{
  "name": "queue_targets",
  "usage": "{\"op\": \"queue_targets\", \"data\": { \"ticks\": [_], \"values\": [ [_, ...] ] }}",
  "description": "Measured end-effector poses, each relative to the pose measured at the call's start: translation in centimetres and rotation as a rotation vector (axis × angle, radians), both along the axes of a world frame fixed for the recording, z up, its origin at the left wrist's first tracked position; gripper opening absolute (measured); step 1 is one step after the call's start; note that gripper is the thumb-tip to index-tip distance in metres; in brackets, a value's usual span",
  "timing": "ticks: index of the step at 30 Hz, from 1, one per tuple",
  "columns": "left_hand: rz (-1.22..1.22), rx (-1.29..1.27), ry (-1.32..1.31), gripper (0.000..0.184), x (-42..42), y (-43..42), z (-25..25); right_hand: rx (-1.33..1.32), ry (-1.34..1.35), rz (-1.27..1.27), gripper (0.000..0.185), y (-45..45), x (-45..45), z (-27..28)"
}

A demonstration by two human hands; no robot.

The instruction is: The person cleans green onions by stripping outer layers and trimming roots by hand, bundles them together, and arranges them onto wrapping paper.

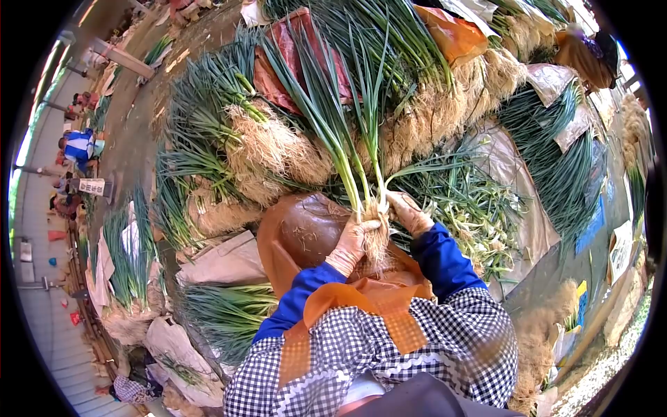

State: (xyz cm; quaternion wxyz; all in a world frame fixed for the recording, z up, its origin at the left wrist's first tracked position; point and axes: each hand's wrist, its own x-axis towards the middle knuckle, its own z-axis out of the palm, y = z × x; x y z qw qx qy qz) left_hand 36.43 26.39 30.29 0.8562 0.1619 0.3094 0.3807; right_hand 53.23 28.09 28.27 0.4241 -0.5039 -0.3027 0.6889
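Left hand [410, 213] and right hand [349, 244]: both grasping the pale rooted base of long green-leaved onion plants [363, 182], held upright over a brown plastic-covered lap [306, 226]. Just beyond: a heap of green leaves with tangled tan roots [267, 149]; right, loose green-and-white trimmings [479, 222].

Green onions [353, 182] | long green leaves, pale stems, tangled straw-coloured roots [376, 244] | loose, several stalks, fanned out, one leaf bent rightward | held up, leaves pointing away, roots hung over orange lap cover [278, 240]
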Motion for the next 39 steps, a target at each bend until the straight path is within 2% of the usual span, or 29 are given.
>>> {"op": "queue_targets", "data": {
  "ticks": [1,3,4,5,7,9,10,11,13,14,15,17,19,20,21,22,23,24,25,26,27,28,29,30,31,34,36,37,39],
  "values": [
    [0.000,0.026,-0.047,0.047,0.0,0.1,-0.4,0.011,0.069,-0.049,0.030,-0.1,-0.4,1.1],
    [-0.038,-0.083,0.008,0.046,0.2,0.3,0.6,0.041,0.053,-0.198,0.021,-0.3,-1.0,-2.2],
    [-0.057,-0.177,-0.065,0.045,0.4,0.4,0.5,-0.037,0.381,-0.438,0.020,0.3,-1.9,-3.1],
    [-0.077,-0.269,-0.139,0.043,0.8,0.6,0.5,0.019,0.026,-0.383,0.022,0.0,-1.1,-3.8],
    [-0.006,-0.060,0.119,0.038,2.8,-0.1,0.5,0.066,-0.679,-0.326,0.025,-0.6,-1.2,-4.0],
    [0.057,-0.097,0.187,0.037,3.8,-0.3,0.5,0.026,-1.068,-0.215,0.028,-1.0,-1.2,-3.0],
    [-0.022,-0.128,0.166,0.037,3.3,0.1,-1.0,0.104,-1.048,-0.268,0.029,-1.3,-0.9,-4.1],
    [-0.077,-0.131,0.142,0.035,2.8,0.4,-1.8,0.178,-1.180,-0.181,0.029,-1.7,-0.6,-1.4],
    [-0.181,0.082,0.146,0.033,1.5,0.2,-4.3,0.162,-0.874,-0.267,0.029,-1.7,1.7,-2.9],
    [-0.136,0.014,0.131,0.031,2.2,0.5,-0.4,0.159,-0.963,-0.250,0.029,-1.8,2.0,-0.9],
    [-0.151,-0.061,0.073,0.027,1.8,0.6,0.7,0.098,-0.970,-0.207,0.030,-1.7,2.8,-2.2],
    [-0.092,0.063,0.039,0.023,2.0,0.6,2.8,0.172,-0.986,-0.288,0.029,-1.4,4.0,-2.9],
    [-0.020,0.197,0.047,0.016,1.1,0.9,3.7,0.062,-0.849,-0.466,0.028,-1.2,6.5,-3.2],
    [0.008,0.209,-0.021,0.016,0.0,1.4,4.6,0.031,-1.075,-0.471,0.029,-1.5,9.7,-6.3],
    [0.031,0.220,-0.088,0.016,-1.5,2.0,6.4,-0.105,-1.333,-0.295,0.030,-2.1,12.2,-6.6],
    [0.109,0.218,-0.271,0.020,-2.6,2.7,8.3,-0.068,-1.631,0.282,0.031,-2.9,15.0,-6.4],
    [0.193,0.225,-0.463,0.024,-3.2,3.9,10.0,0.050,-1.589,0.455,0.039,-3.5,18.2,-7.1],
    [0.251,0.187,-0.487,0.027,-3.6,5.0,11.0,0.173,-1.541,0.628,0.049,-3.2,20.5,-7.8],
    [0.305,0.127,-0.496,0.030,-4.5,5.3,11.5,-0.019,-1.680,0.540,0.058,-0.2,20.5,-5.2],
    [0.275,0.134,-0.499,0.031,-4.3,5.9,9.9,-0.215,-1.808,0.433,0.068,4.9,19.8,0.2],
    [0.245,0.140,-0.501,0.031,-4.2,6.6,8.2,-0.160,-1.707,0.156,0.063,8.5,19.3,4.9],
    [0.202,0.156,-0.463,0.034,-2.9,6.6,7.4,-0.125,-1.623,-0.087,0.053,12.2,20.0,6.8],
    [0.163,0.176,-0.425,0.038,-2.1,6.5,6.5,0.272,-1.525,-0.406,0.044,14.6,20.9,6.4],
    [0.172,-0.069,-0.424,0.045,-2.0,5.7,6.1,0.184,-1.552,-0.345,0.044,17.2,20.9,7.2],
    [0.151,0.021,-0.401,0.049,-1.7,5.8,4.9,0.095,-1.578,-0.280,0.044,19.4,20.8,7.9],
    [0.133,0.048,-0.316,0.039,-1.7,6.2,4.7,0.177,-1.658,-0.248,0.035,21.2,20.1,8.3],
    [0.016,0.136,-0.293,0.028,-2.9,6.4,2.6,0.268,-1.668,-0.282,0.032,19.3,17.6,10.5],
    [0.043,0.065,-0.278,0.018,-2.4,6.1,4.8,0.350,-1.665,-0.321,0.032,17.4,16.0,11.1],
    [0.024,0.009,-0.302,0.016,-1.2,5.8,4.0,0.341,-1.358,-0.297,0.029,12.3,11.4,10.8]
  ]
}}
